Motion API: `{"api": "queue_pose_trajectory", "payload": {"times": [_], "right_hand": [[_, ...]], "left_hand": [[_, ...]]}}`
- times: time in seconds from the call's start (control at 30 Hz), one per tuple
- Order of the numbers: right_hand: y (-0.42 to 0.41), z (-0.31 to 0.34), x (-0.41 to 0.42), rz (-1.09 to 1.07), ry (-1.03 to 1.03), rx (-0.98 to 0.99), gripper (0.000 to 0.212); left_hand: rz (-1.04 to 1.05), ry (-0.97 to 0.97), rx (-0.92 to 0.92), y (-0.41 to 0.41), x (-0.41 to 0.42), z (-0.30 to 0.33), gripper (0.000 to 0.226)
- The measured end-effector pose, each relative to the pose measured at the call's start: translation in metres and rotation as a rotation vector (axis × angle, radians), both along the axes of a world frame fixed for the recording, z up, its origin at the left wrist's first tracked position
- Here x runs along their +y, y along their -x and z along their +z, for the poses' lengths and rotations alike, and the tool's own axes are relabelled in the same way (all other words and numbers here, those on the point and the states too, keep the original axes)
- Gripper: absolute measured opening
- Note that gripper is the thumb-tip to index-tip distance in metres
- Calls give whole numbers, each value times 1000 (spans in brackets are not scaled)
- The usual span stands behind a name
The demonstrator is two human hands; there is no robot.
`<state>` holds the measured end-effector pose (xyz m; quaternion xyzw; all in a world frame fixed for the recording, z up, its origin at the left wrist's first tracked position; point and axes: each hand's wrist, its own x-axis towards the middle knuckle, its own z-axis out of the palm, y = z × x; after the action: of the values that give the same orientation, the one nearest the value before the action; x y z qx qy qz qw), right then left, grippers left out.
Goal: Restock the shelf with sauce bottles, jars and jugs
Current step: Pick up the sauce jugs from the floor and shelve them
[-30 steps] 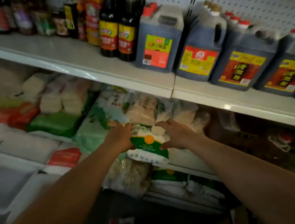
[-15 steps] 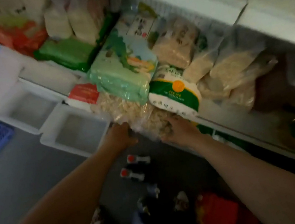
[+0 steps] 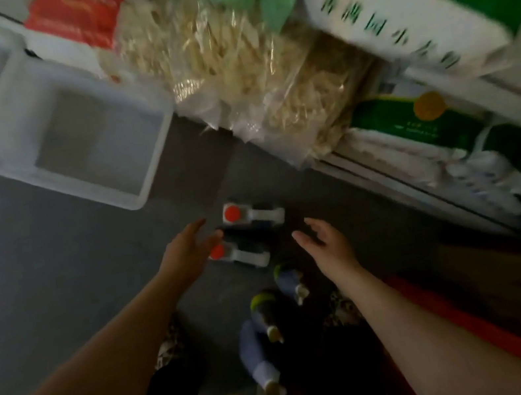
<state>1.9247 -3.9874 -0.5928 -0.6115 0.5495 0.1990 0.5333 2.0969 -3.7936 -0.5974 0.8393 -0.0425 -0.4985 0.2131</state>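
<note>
While both my left hand (image 3: 188, 250) and right hand (image 3: 324, 243) hung spread and empty above the two red-capped jugs (image 3: 244, 231) on the floor, a one-sided grab risked tipping either.

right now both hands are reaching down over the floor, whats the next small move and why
Probably lower both hands onto the two red-capped jugs on the floor. The left hand and right hand are open and hold nothing, one on each side of the jugs, and those jugs are the nearest stock.
</note>
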Motion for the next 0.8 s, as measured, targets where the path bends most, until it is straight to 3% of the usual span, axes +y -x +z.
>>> {"api": "queue_pose_trajectory", "payload": {"times": [0.2, 0.37, 0.63, 0.8], "right_hand": [[-18, -127, 1, -79, -22, -132, 64], [-13, -190, 3, -62, 30, -296, 46], [-15, -220, -5, -37, 48, -489, 44], [-35, -214, -13, -66, 90, -542, 27]], "left_hand": [[-101, 121, 35, -12, -15, -120, 72], [-154, 370, 28, -15, -17, -187, 76], [-135, 519, 138, -32, -18, -220, 105], [41, 538, 146, -40, -33, -224, 89]]}}
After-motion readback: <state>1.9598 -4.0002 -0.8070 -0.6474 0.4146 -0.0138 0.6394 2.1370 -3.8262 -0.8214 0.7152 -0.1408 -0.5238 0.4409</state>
